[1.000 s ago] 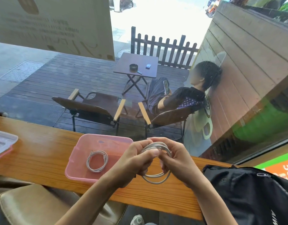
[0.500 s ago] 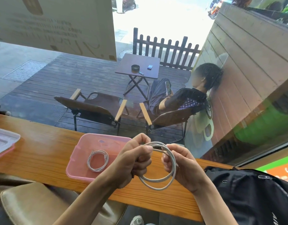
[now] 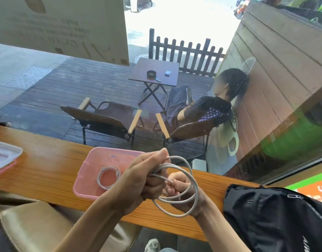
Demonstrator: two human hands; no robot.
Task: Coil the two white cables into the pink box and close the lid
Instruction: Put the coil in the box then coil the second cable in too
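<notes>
Box [image 3: 87, 171] pink, translucent. Coiled cable inside [image 3: 108, 177] white. Held cable [image 3: 183, 197] white, greyish in shade. Surface [image 3: 47, 160] orange-brown wood, visible grain. Lid [image 3: 3, 155] at left clear with pink edge. Backpack [image 3: 276, 219] black, white lettering. Stool [image 3: 38, 231] beige. Sign [image 3: 316, 188] lower right green and orange.

The lid [image 3: 3, 157] is cut off by the left edge. The left hand [image 3: 144, 180] covers part of the right hand [image 3: 182, 191] and the pink box [image 3: 87, 177] corner. The black backpack [image 3: 276, 220] runs off at right.
</notes>
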